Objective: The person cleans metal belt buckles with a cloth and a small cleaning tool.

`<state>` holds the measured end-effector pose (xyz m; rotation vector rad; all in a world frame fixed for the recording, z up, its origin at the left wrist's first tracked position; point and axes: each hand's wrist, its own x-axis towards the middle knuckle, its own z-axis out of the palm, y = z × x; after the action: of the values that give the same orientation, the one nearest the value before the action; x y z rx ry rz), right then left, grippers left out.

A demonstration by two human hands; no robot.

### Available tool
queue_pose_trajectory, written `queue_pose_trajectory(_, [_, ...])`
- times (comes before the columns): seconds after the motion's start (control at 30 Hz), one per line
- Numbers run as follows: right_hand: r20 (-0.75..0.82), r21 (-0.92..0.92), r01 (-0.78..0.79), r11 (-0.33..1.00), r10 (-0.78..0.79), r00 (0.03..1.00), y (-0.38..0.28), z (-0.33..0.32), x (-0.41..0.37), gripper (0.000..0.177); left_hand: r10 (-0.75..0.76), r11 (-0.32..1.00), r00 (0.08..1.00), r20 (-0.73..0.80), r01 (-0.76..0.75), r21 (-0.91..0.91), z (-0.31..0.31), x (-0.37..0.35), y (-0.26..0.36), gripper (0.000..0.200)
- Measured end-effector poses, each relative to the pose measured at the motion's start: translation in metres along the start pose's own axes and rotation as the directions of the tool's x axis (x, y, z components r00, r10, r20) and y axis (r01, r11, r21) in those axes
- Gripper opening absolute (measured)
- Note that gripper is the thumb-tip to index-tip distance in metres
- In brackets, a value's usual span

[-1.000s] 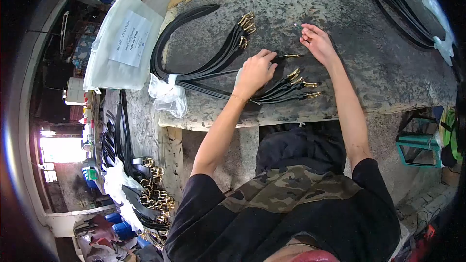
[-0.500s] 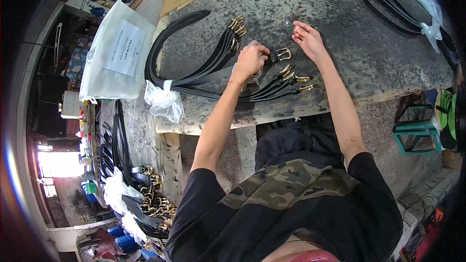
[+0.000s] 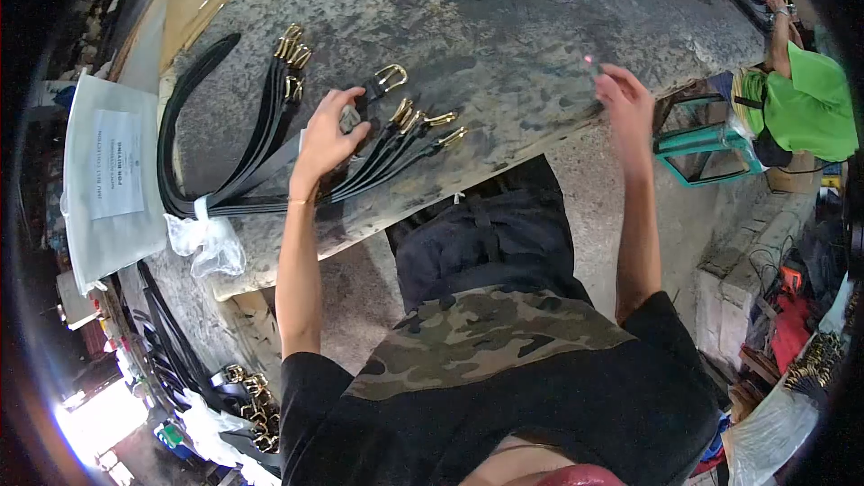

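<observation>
Head view: a dark-stained surface [image 3: 504,27] runs slantwise across the upper part, with the black belts on its left side.
White bag: the bag [image 3: 108,193], with a printed sheet on its front, stands at the left edge of the surface.
Black belts: the bundle [image 3: 169,117] curves round in a loop, its gold-coloured buckles [image 3: 294,45] in groups on either side of the left hand.
Clear plastic: a crumpled knot [image 3: 205,238] is tied about the bundle near the front edge.
Left hand: the hand [image 3: 326,137] is low over the belts, fingers curled and narrow about the grey piece.
Right hand: blurred and well apart from the belts, the hand [image 3: 625,99] has its fingers drawn narrow; whether they grip anything I cannot tell.
Single buckle: this one [image 3: 390,79] lies just beyond the left fingertips. The step in hand seems to be work on its belt end, one-handed; a next move there calls for a steady left hand, with the right brought across only if both are needed.
Grey piece: small and soft-looking, the piece [image 3: 349,119] sits between left thumb and forefinger.
Pale speck: a pinkish-white dot [image 3: 588,60] shows by the right fingertips, too small to identify.
</observation>
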<state>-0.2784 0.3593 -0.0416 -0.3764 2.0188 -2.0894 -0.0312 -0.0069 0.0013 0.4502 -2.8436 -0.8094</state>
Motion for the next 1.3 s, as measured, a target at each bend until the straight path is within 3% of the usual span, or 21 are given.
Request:
queue_pose_trajectory(0.03, [-0.064,-0.132,0.001,0.991,-0.01,0.998,0.002,-0.015,-0.006,0.023,0.067,0.998,0.998,0.014,-0.067,0.0,-0.003,-0.004,0.001,0.044])
queue_pose_trajectory(0.2, [-0.183,-0.14,0.046,0.989,-0.071,0.981,0.004,-0.047,-0.032,0.019,0.004,0.991,1.0,0.018,-0.002,-0.132,-0.027,-0.018,0.015,0.041])
queue_pose_trajectory(0.27, [-0.238,-0.155,0.092,0.984,-0.127,0.963,0.0,-0.044,-0.042,0.017,0.007,1.0,0.999,-0.036,-0.006,0.015,-0.033,-0.025,0.02,0.039])
queue_pose_trajectory(0.33, [-0.25,-0.194,0.116,0.974,-0.163,0.954,0.003,-0.044,-0.044,0.017,-0.061,0.997,0.998,-0.007,0.062,0.043,-0.032,-0.032,0.016,0.04])
queue_pose_trajectory(0.4, [-0.2,-0.491,0.304,0.817,-0.445,0.873,-0.002,-0.036,-0.046,0.014,-0.096,0.952,0.994,-0.042,0.104,0.286,-0.026,-0.039,0.011,0.041])
queue_pose_trajectory(0.47, [-0.186,-0.513,0.374,0.773,-0.525,0.83,0.0,-0.03,-0.043,0.012,-0.115,0.936,0.99,-0.078,0.134,0.326,-0.02,-0.046,0.009,0.041])
queue_pose_trajectory(0.53, [0.117,-0.752,0.489,0.442,-0.641,0.759,0.007,-0.03,-0.04,0.013,-0.127,0.912,0.984,-0.124,0.165,0.375,-0.016,-0.05,0.015,0.041])
queue_pose_trajectory(0.57, [0.225,-0.744,0.498,0.446,-0.534,0.815,0.015,-0.028,-0.035,0.013,-0.14,0.913,0.982,-0.126,0.178,0.368,-0.011,-0.053,0.015,0.041])
queue_pose_trajectory(0.6, [0.239,-0.74,0.506,0.442,-0.53,0.813,0.019,-0.028,-0.036,0.013,-0.149,0.915,0.976,-0.158,0.197,0.351,-0.007,-0.055,0.016,0.042])
queue_pose_trajectory(0.67, [0.162,-0.714,0.462,0.526,-0.517,0.84,0.02,-0.026,-0.034,0.015,-0.17,0.914,0.964,-0.206,0.232,0.332,-0.005,-0.058,0.017,0.042])
queue_pose_trajectory(0.8, [0.225,-0.762,0.475,0.44,-0.508,0.831,0.017,-0.03,-0.033,0.017,-0.213,0.891,0.944,-0.254,0.294,0.346,-0.004,-0.066,0.02,0.045])
queue_pose_trajectory(0.93, [0.188,-0.76,0.435,0.482,-0.478,0.858,0.007,-0.027,-0.031,0.011,-0.288,0.874,0.914,-0.285,0.372,0.312,-0.007,-0.072,0.029,0.05])
queue_pose_trajectory(1.0, [-0.249,-0.491,0.085,0.867,-0.233,0.94,-0.007,-0.023,-0.034,0.008,-0.13,0.949,0.863,-0.489,0.251,0.192,-0.006,-0.077,0.026,0.046])
queue_pose_trajectory(1.03, [-0.3,-0.27,0.113,0.956,-0.195,0.934,-0.005,-0.025,-0.032,0.01,-0.125,0.954,0.829,-0.546,0.251,0.162,-0.007,-0.079,0.031,0.045])
queue_pose_trajectory(1.07, [-0.305,-0.269,0.116,0.956,-0.199,0.932,-0.002,-0.03,-0.031,0.01,-0.119,0.96,0.789,-0.603,0.247,0.133,-0.012,-0.08,0.043,0.044])
queue_pose_trajectory(1.1, [-0.323,0.065,0.071,0.995,-0.047,0.945,0.003,-0.036,-0.029,0.01,-0.066,0.963,0.756,-0.651,0.219,0.156,-0.016,-0.08,0.048,0.043])
queue_pose_trajectory(1.13, [-0.285,0.392,0.022,0.92,0.099,0.953,0.005,-0.04,-0.026,0.012,-0.03,0.975,0.71,-0.704,0.175,0.134,-0.021,-0.078,0.06,0.043])
queue_pose_trajectory(1.17, [-0.201,0.59,-0.127,0.798,0.297,0.933,-0.003,-0.042,-0.024,0.011,0.002,0.979,0.679,-0.734,0.148,0.139,-0.024,-0.076,0.07,0.043])
queue_pose_trajectory(1.2, [-0.2,0.592,-0.125,0.796,0.295,0.934,0.008,-0.05,-0.023,0.011,0.029,0.982,0.649,-0.76,0.123,0.143,-0.024,-0.074,0.082,0.042])
queue_pose_trajectory(1.27, [-0.13,0.232,-0.273,0.934,0.308,0.943,0.043,-0.069,-0.02,0.012,0.08,0.997,0.616,-0.784,-0.043,0.068,-0.014,-0.06,0.109,0.042])
queue_pose_trajectory(1.3, [-0.182,0.241,-0.271,0.932,0.318,0.93,0.039,-0.064,-0.02,0.013,0.114,0.992,0.649,-0.752,-0.11,0.056,-0.008,-0.052,0.124,0.042])
